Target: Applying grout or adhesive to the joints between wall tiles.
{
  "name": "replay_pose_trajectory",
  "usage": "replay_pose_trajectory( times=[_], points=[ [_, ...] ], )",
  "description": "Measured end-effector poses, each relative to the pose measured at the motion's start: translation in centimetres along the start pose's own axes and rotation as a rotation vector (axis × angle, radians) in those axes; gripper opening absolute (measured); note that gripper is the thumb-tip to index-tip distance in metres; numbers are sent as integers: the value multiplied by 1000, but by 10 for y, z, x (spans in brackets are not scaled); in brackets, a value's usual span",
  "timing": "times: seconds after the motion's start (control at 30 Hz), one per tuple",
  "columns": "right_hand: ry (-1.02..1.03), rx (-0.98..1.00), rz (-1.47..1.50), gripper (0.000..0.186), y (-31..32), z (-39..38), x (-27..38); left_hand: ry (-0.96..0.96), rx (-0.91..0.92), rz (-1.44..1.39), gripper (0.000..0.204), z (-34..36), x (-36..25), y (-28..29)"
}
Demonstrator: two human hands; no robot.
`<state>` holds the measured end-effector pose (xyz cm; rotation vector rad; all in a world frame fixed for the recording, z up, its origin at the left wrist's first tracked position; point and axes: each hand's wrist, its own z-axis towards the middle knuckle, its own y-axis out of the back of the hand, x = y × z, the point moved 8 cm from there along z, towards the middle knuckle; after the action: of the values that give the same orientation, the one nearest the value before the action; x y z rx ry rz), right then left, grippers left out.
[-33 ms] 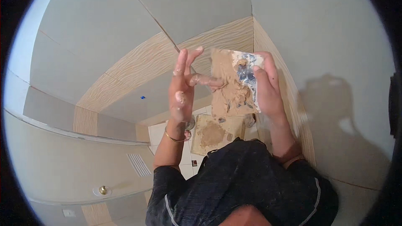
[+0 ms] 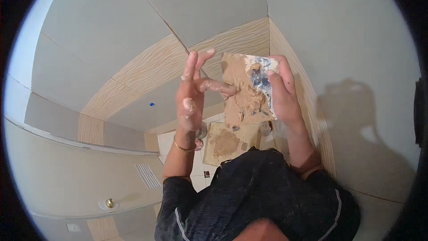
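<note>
My right hand (image 2: pixel 285 93) grips the right edge of a flat rectangular board (image 2: pixel 260 79), thumb on its face and fingers behind. White and dark blue patches show on the board near that thumb. Thick tan paste (image 2: pixel 235 73) coats the rest, smooth toward the upper left and lumpy in the middle and lower right. My left hand (image 2: pixel 191 93) is open, smeared with paste, its fingers spread. One outstretched finger reaches the board's left edge and seems to touch the paste.
Below stands a pale surface (image 2: pixel 207 147) with a tan stain, on white floor tiles. Grey tiled walls with wavy beige bands (image 2: pixel 223 35) meet in a corner ahead. A door with a brass knob (image 2: pixel 110 203) is at lower left. A shadow falls on the right wall.
My left hand has shifted slightly left. The board has moved a little left too, still in my right hand.
</note>
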<state>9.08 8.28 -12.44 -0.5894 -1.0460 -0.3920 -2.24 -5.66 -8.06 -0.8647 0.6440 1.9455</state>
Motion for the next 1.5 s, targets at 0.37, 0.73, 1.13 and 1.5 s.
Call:
replay_pose_trajectory(
  times=[0.37,0.73,1.13,1.5],
  points=[
    [-33,147,-61,19,-17,-2,7,-58,329,302,93,56,-13,-12],
    [-104,112,-26,20,-20,0,-11,-16,374,317,87,7,4,10],
    [-20,-23,-44,22,-11,2,-8,11,61,61,93,-25,20,15],
    [-60,-165,-127,22,-6,8,-33,181,-33,-36,91,-60,34,-3]
  ],
)
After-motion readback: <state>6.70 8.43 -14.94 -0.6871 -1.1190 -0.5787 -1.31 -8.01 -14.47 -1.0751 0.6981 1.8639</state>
